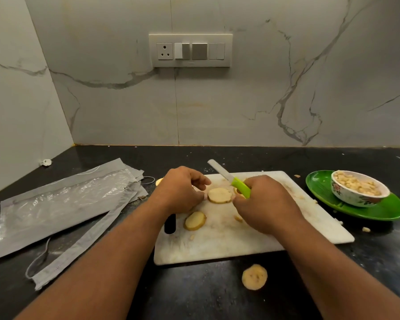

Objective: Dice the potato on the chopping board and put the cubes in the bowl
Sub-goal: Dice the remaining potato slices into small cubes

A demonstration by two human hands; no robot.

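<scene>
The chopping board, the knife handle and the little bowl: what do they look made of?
Chopping board: probably plastic, possibly stone; white, matte, stained, with a cut-out grip slot.
Knife handle: likely plastic, a bright lime green with a smooth sheen; the right hand grips it. The pale blade could be ceramic or coated steel.
Bowl: apparently glazed ceramic, glossy white with painted flowers.

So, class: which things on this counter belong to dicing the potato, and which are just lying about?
Part of the job:
chopping board
potato slices
knife, gripped by the right hand
left hand, at a slice
bowl of cubes

Lying about:
grey bags
green plate under the bowl
switch panel
</scene>
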